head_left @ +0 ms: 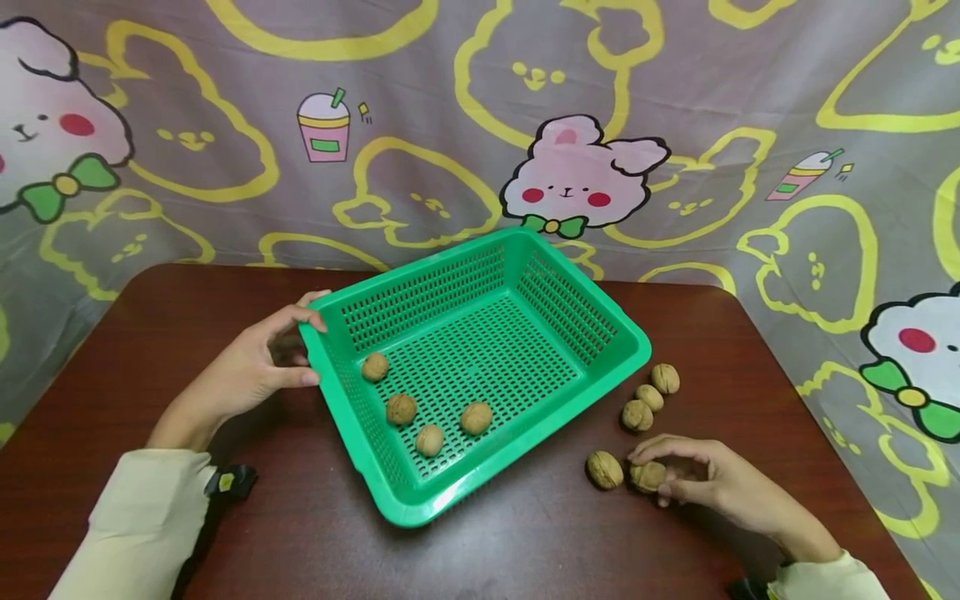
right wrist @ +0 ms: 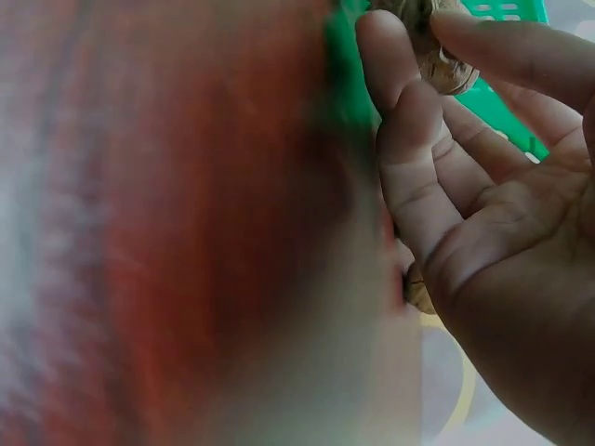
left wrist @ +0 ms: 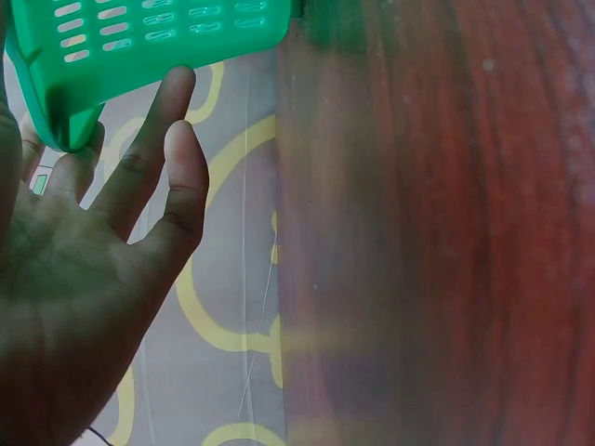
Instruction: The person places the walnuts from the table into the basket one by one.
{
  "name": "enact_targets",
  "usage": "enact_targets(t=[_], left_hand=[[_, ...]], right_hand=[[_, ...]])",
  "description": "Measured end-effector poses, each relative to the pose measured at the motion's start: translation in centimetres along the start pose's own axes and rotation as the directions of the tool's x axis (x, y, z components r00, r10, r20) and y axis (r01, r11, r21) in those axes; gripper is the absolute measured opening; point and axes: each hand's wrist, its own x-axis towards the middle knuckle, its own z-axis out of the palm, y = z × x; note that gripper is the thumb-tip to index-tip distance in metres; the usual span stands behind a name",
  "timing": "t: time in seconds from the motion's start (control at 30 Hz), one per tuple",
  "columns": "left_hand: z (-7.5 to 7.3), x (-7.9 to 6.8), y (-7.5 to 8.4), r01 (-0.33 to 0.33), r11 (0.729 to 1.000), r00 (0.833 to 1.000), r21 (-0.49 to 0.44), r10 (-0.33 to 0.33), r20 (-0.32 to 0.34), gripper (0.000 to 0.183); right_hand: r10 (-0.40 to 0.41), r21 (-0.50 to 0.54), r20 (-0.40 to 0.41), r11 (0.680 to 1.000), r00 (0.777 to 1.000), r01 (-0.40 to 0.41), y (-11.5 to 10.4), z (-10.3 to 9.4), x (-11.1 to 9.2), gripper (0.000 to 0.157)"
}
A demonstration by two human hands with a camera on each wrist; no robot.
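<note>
A green plastic basket (head_left: 472, 367) with slotted walls stands at an angle on the table, and several walnuts (head_left: 401, 409) lie on its floor toward the near left. My left hand (head_left: 251, 362) holds the basket's left rim, fingers over the edge and thumb against the outside; the left wrist view shows the basket's corner (left wrist: 70, 116) among the fingers. To the right of the basket, my right hand (head_left: 720, 483) pinches a walnut (head_left: 647, 477) between thumb and fingers, low over the table. Just left of it lies another walnut (head_left: 604, 470). The right wrist view shows the pinched walnut (right wrist: 451, 70) only partly.
Three more walnuts (head_left: 649, 397) lie in a row off the basket's right corner. The dark red-brown table (head_left: 300, 517) ends at a cartoon-printed cloth (head_left: 420, 83), which hangs behind it and along the right side.
</note>
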Motion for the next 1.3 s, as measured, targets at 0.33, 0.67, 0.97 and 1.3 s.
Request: enact_targets(t=[0.33, 0.67, 0.97, 1.3], left_hand=[[0.1, 0.1, -0.1, -0.001, 1.0, 1.0, 0.014, 0.002, -0.007, 0.05], [0.1, 0.2, 0.1, 0.023, 0.999, 1.0, 0.038, -0.023, -0.01, 0.05], [0.1, 0.0, -0.1, 0.031, 0.999, 1.0, 0.015, -0.031, -0.006, 0.049], [0.1, 0.0, -0.2, 0.037, 0.998, 0.999, 0.044, -0.036, -0.015, 0.051]], right_hand=[[-0.038, 0.109, 0.054, 0.994, 0.998, 0.032, -3.8, -1.3, 0.9, 0.041], [-0.261, 0.157, 0.185, 0.96, 0.947, 0.234, -9.9, -2.9, 7.7, 0.052], [-0.166, 0.224, 0.244, 0.968, 0.956, 0.111, -14.0, -4.1, 17.4, 0.042], [-0.05, 0.316, 0.305, 0.947, 0.951, -0.051, -13.1, -3.5, 25.5, 0.032]])
